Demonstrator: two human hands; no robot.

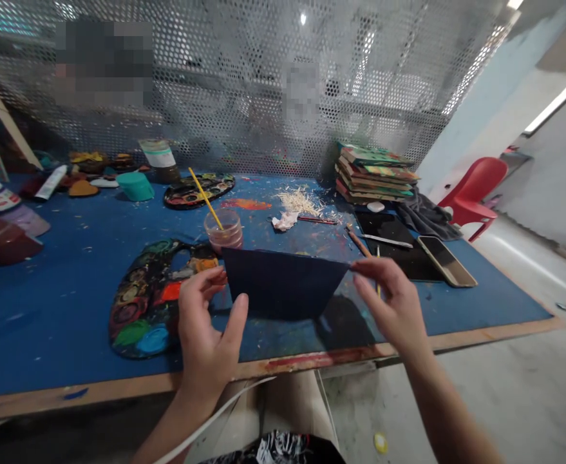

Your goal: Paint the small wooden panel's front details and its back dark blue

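A dark navy rectangular board (285,283) is tilted up above the table's front edge, between my two hands. My left hand (210,322) holds its left edge, fingers at the far side and thumb toward me. At the upper right corner, my right hand (389,296) pinches the board between thumb and fingers. Beside my left hand lies a paint-stained palette (140,283) with red, green, blue and orange paint. Just behind the board stands a clear cup (223,233) of pinkish water with a yellow-handled brush (205,198) in it.
The blue table (70,258) also bears a second palette (199,191), crumpled tissue (285,221), pale shavings (302,201), stacked painted boards (374,174), a phone (447,261), a black tablet (398,241) and a jar (158,160). A perforated metal screen (254,84) closes off the back.
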